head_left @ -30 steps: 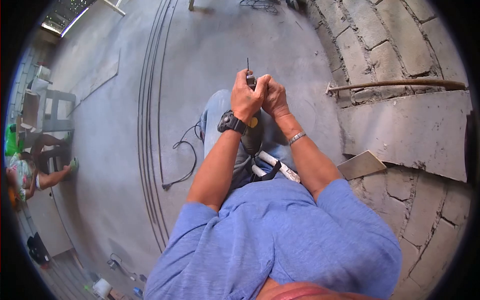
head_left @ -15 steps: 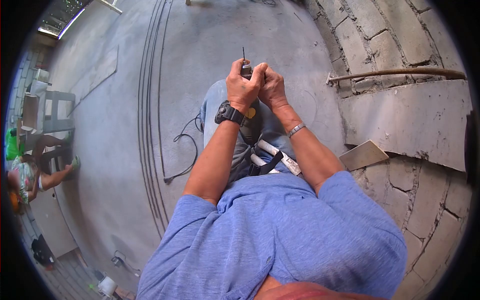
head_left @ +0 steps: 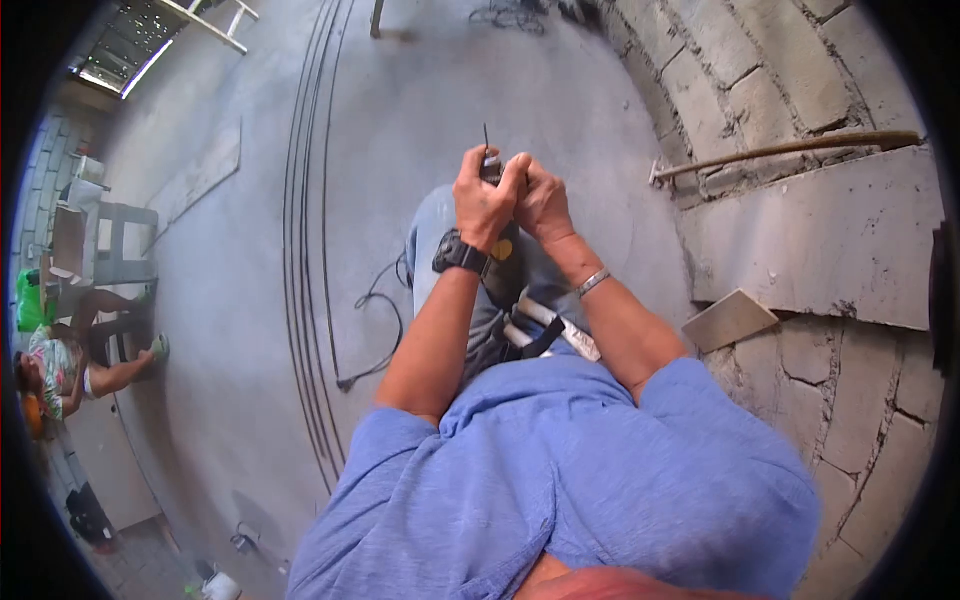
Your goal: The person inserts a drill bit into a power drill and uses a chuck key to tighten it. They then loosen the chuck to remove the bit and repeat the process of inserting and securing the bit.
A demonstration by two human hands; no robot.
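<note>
A power drill (head_left: 505, 262) stands upright between my knees, its dark body partly hidden by my wrists and showing a yellow round patch. From its chuck (head_left: 491, 168) a thin drill bit (head_left: 486, 136) points away from me. My left hand (head_left: 482, 202) is wrapped round the chuck from the left. Against it on the right, my right hand (head_left: 543, 203) is closed at the chuck; its fingertips are hidden, so I cannot see whether a small key is in them.
Several long dark rods (head_left: 306, 250) lie along the floor on the left, beside a loose black cable (head_left: 385, 300). A block wall (head_left: 790, 90), a leaning board (head_left: 810, 235) and a tile (head_left: 730, 320) are on the right. Another person (head_left: 70, 370) sits far left near a grey stool (head_left: 125, 245).
The view has shifted a little, so my hands and the drill sit slightly lower in it. Both hands keep their hold at the chuck.
</note>
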